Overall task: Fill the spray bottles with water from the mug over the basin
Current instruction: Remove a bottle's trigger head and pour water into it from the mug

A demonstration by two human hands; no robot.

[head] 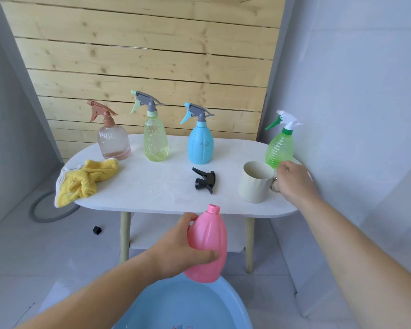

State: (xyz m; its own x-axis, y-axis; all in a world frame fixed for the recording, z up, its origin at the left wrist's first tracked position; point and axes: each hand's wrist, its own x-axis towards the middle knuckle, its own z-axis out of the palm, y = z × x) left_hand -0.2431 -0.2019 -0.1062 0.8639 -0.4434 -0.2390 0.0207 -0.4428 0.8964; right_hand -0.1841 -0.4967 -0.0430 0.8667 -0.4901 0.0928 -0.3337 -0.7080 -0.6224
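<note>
Down in front of the white oval tabletop [152, 188], the person's left hand [188, 245] grips an uncapped pink plastic spray bottle [210, 238], fingers and thumb wrapped round its body, holding it nearly upright just above the rim of a pale blue plastic basin [192, 305] on the floor. The right hand [294, 181] is at the handle of a cream ceramic mug [254, 186] standing near the tabletop's right end; its fingers are hidden, so I cannot tell whether they have closed on the handle. A black trigger spray head [205, 179] lies just left of the mug. Along the back edge stand a clear bottle with a brown trigger [113, 141], a yellow-green bottle [156, 141], a blue bottle [200, 144] and a bright green ribbed bottle [280, 148]. A crumpled yellow cloth [86, 181] hangs over the left end.
</note>
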